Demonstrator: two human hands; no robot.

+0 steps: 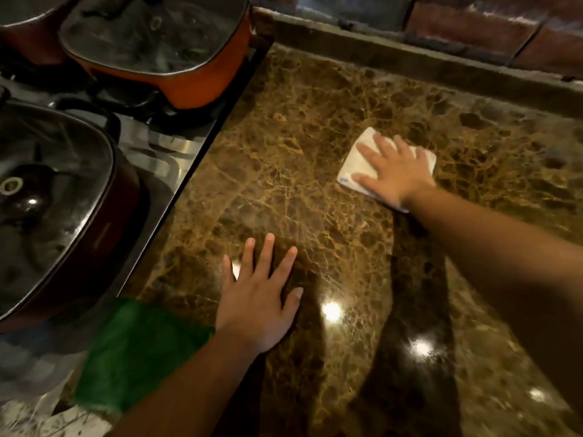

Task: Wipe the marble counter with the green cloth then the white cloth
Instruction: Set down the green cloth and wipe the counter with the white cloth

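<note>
Right hand flat, fingers spread, pressing white cloth on marble surface, left hand flat and empty nearby, green cloth at near-left edge beside stove

I'm in a home kitchen: a polished brown marble counter runs beside a steel gas stove, an orange pot with a glass lid sits on a burner, and red brick wall backs it.
</note>
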